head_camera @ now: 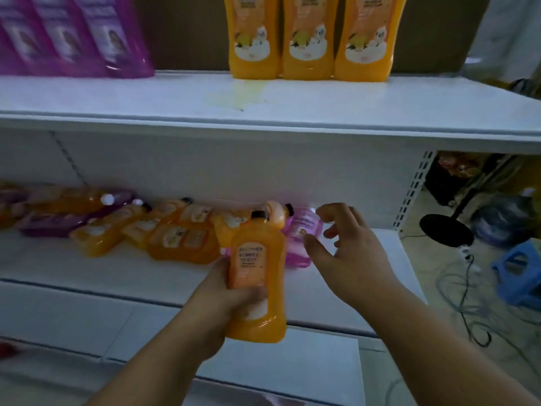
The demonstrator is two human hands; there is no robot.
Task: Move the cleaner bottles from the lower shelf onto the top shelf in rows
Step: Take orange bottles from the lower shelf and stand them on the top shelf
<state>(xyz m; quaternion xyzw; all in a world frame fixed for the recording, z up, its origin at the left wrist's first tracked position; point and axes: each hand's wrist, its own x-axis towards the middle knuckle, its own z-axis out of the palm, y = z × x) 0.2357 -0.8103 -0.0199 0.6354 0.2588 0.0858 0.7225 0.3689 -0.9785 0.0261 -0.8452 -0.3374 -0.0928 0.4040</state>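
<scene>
orange bottle [256, 276] in left hand [222, 303].

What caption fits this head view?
Left hand grips an orange bottle; open right hand reaches for a pink bottle on the lower shelf.

Orange black-capped bottle [257, 276] upright, others lying on lower shelf [87, 276]

Dim, soft-focus, wide-angle bowing at edges.
</scene>
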